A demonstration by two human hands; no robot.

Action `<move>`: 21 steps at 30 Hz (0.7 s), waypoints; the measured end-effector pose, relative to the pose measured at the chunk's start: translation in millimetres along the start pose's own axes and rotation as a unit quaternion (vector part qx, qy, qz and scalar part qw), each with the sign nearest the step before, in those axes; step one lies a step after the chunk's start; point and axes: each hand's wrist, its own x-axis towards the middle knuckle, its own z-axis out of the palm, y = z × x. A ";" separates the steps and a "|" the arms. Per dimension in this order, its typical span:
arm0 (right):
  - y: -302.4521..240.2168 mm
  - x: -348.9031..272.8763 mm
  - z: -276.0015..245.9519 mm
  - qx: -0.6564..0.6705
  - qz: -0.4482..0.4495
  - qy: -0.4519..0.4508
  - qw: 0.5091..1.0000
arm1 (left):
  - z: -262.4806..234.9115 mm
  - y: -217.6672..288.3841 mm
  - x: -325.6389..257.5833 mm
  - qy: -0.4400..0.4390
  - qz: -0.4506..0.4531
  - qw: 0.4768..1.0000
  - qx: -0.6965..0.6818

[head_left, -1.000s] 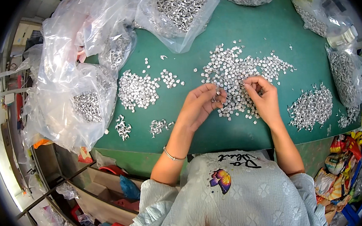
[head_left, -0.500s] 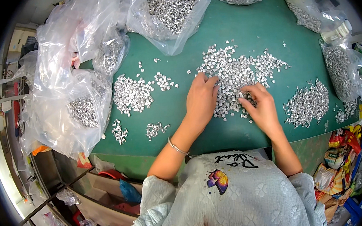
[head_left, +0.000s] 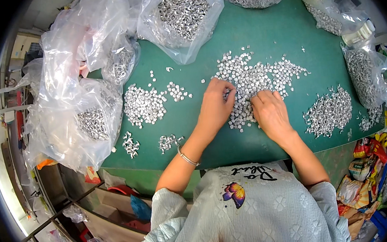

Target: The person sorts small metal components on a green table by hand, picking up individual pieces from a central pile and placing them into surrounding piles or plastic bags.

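Observation:
The middle pile of small silver metal pieces [head_left: 244, 78] spreads over the green tabletop, with both hands at it. My left hand [head_left: 216, 103] rests at the pile's left edge, its thumb and fingers curled together. At the pile's near right side, my right hand [head_left: 271, 112] lies back up with fingers bent down into the pieces. The fingertips of both hands are partly hidden, so what they pinch cannot be made out. Left of my left hand is a smaller heap of similar pieces [head_left: 143, 105]. To the right lies a heap of curved silver clasps [head_left: 328, 112].
Clear plastic bags of metal parts stand along the back, including a large open bag [head_left: 184, 19], with more bulky bags [head_left: 75, 116] at the left. Two small clasp groups [head_left: 170, 143] lie near the front left edge. A filled bag [head_left: 364, 78] and a white bottle [head_left: 359, 33] stand right.
My right hand has shifted slightly left, and its spread thumb and fingers have drawn together over the pieces. The fingers of my left hand have curled in more.

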 end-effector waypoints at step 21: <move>33.2 -3.9 -6.3 0.496 0.135 0.037 0.857 | -8.6 -11.5 22.8 0.060 0.039 0.981 0.183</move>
